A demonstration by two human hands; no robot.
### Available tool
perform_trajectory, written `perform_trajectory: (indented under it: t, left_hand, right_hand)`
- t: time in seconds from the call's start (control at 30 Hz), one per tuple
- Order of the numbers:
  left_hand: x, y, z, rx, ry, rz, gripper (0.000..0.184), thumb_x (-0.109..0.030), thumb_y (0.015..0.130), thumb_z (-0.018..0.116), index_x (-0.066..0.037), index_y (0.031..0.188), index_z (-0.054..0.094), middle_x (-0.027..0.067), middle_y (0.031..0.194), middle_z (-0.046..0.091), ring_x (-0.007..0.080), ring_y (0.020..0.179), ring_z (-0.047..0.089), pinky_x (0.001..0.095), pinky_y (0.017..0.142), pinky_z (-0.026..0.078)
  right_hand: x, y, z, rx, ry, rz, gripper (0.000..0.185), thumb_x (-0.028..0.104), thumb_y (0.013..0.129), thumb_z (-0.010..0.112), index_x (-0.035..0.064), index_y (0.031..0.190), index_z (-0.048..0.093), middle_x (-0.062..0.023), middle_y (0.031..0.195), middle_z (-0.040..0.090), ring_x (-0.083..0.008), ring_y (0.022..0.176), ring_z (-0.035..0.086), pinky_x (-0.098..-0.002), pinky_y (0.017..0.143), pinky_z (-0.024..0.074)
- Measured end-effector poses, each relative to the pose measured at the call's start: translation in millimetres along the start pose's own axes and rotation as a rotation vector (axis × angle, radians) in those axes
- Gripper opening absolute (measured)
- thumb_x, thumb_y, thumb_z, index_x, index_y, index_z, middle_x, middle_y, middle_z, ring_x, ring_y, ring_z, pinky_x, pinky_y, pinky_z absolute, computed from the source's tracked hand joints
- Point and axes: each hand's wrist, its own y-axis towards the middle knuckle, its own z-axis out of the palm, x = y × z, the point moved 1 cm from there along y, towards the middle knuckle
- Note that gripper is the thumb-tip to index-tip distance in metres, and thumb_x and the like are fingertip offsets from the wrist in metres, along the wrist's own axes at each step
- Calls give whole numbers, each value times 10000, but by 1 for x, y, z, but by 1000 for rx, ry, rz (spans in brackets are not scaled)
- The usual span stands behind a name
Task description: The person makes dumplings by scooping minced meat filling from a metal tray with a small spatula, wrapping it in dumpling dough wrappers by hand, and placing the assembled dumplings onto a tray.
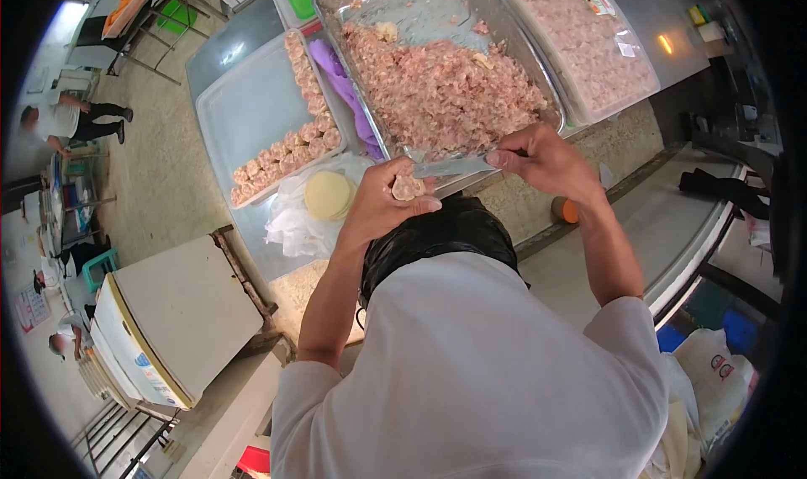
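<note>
My left hand (376, 200) is curled around a small open-topped meat dumpling (408, 188), just off the near edge of the metal tray. In my right hand (551, 166) is a flat-bladed knife (458, 167), its blade pointing left to the dumpling. Beyond both hands, the metal tray (412, 12) holds a large heap of ground meat filling (445, 92). A stack of round pale wrappers (329, 195) lies on a plastic bag (290, 228) left of my left hand. Farther left, a white plastic tray (252, 109) carries rows of dumplings (290, 153) along two sides.
A clear-lidded container of pinkish food (588, 50) stands right of the metal tray. Purple cloth (345, 84) is wedged between the trays. A white chest-like appliance (181, 311) stands at left. Other people (71, 117) are far off at left.
</note>
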Motion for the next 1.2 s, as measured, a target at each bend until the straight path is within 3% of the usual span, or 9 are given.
perform_trajectory:
  t: [0.13, 0.37, 0.47, 0.57, 0.67, 0.8, 0.93, 1.07, 1.2]
  left_hand:
    - [-11, 3, -1, 71, 130, 70, 288, -205, 806, 860, -12, 919, 678, 42, 794, 683, 91, 782, 618, 271, 721, 494]
    - [0, -3, 7, 35, -11, -45, 289, -251, 821, 847, -16, 849, 680, 15, 690, 630, 97, 685, 568, 280, 650, 458]
    - [-6, -5, 7, 10, 41, 74, 224, -174, 804, 853, -18, 853, 700, 10, 710, 645, 97, 704, 578, 280, 691, 475]
    - [-9, -12, 2, 11, 103, -6, 233, -164, 777, 872, -17, 814, 696, 5, 688, 636, 103, 678, 574, 278, 668, 481]
    - [9, -13, 1, -116, 165, 127, 268, -192, 769, 873, -8, 783, 678, 34, 667, 627, 101, 640, 553, 287, 618, 466]
    - [-18, -17, -3, -54, 190, 48, 296, -239, 777, 851, 14, 836, 709, 100, 627, 596, 110, 619, 556, 314, 600, 471]
    - [-12, -30, -11, -205, 44, 128, 412, -291, 732, 908, -17, 975, 721, 50, 875, 669, 118, 781, 583, 282, 734, 480]
    - [-10, -37, -24, -120, 69, 109, 439, -294, 726, 919, -30, 1013, 719, 35, 998, 683, 110, 874, 598, 273, 782, 471]
    - [-4, -41, -31, -99, 125, 83, 322, -229, 750, 894, -25, 934, 725, 39, 834, 685, 120, 778, 608, 275, 738, 471]
  right_hand:
    - [13, 2, 8, 56, 60, -61, 277, 190, 946, 696, -50, 813, 658, -119, 598, 451, -152, 583, 425, -364, 567, 390]
    - [23, -5, -2, -37, -206, -83, 245, 208, 922, 711, -27, 854, 689, -176, 687, 605, -282, 613, 558, -396, 613, 443]
    - [26, -3, 8, -15, -80, -131, 233, 208, 908, 722, -18, 858, 697, -161, 680, 604, -276, 607, 559, -390, 611, 443]
    - [6, 9, 17, 75, -114, -108, 232, 208, 902, 731, -16, 852, 697, -155, 663, 587, -258, 603, 562, -378, 607, 441]
    - [25, 3, 5, 0, -151, -78, 236, 186, 899, 737, -32, 833, 675, -152, 631, 548, -227, 588, 510, -372, 593, 421]
    - [26, 15, 32, 60, 7, -122, 260, 156, 917, 731, -67, 807, 653, -114, 600, 489, -161, 587, 426, -364, 566, 391]
    - [37, 17, 16, -13, -70, -61, 339, 168, 931, 719, -64, 725, 583, -92, 597, 410, -146, 584, 382, -368, 556, 356]
    - [37, 24, 8, 29, -144, -72, 342, 172, 935, 704, -58, 721, 568, -91, 583, 387, -145, 576, 359, -370, 546, 340]
    - [45, 31, 28, 95, -80, -137, 341, 178, 935, 703, -56, 724, 574, -94, 580, 382, -147, 575, 354, -375, 549, 344]
